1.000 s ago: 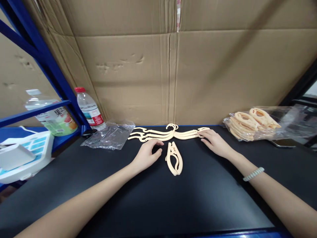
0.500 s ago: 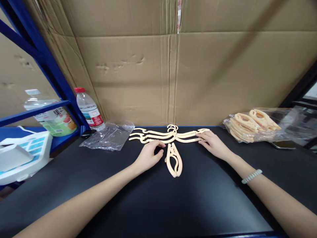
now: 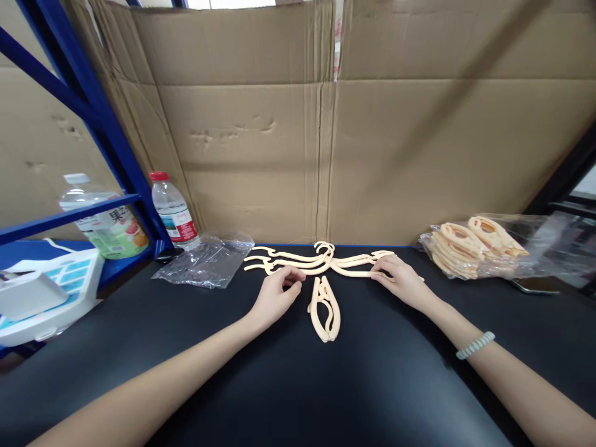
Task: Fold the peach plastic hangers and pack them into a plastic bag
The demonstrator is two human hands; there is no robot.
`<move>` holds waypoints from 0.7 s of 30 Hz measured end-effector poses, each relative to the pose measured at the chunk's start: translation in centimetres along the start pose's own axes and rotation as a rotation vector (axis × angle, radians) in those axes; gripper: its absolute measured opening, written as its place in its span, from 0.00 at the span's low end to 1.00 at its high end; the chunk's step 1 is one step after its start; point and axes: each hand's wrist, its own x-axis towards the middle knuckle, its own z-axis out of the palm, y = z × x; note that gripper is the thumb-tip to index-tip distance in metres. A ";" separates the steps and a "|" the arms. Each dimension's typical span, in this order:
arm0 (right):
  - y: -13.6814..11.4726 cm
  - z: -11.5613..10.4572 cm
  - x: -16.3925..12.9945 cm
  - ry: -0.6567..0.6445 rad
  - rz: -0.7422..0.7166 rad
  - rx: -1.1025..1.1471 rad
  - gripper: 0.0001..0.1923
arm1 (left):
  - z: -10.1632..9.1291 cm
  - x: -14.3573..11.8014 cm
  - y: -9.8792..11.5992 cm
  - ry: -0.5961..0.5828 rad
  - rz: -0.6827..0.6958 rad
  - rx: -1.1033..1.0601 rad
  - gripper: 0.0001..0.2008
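Observation:
Several cream folding hangers lie spread out and overlapping at the back of the black table, their hooks gathered in the middle. My right hand grips the right arm of the front hanger, with thumb and fingers around it; that arm's tip pokes out past the hand. My left hand rests just in front of the hangers' left arms, fingers loosely bent and thumb apart, holding nothing. Between my hands, a folded cream hanger lies flat, its rounded end toward me.
A clear plastic bag of folded hangers lies at the right, by a phone-like flat object. To the left are a crumpled clear bag, a red-capped water bottle, a juice bottle and a white-and-blue device. Cardboard stands behind.
The view has tilted up slightly. My right hand has closed on the front hanger's right arm. My left hand has drawn back a little to the left from the folded hanger.

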 end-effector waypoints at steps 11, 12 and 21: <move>-1.0 -2.0 -0.1 -0.037 0.153 0.063 0.13 | -0.5 -0.6 -0.4 0.002 -0.118 -0.222 0.06; -0.9 -2.3 -0.1 -0.031 0.168 0.059 0.13 | -0.6 -0.7 -0.5 -0.004 -0.118 -0.225 0.06; 0.0 -3.7 -0.2 0.161 0.192 0.010 0.14 | -0.6 -0.7 -0.6 0.002 -0.193 -0.294 0.12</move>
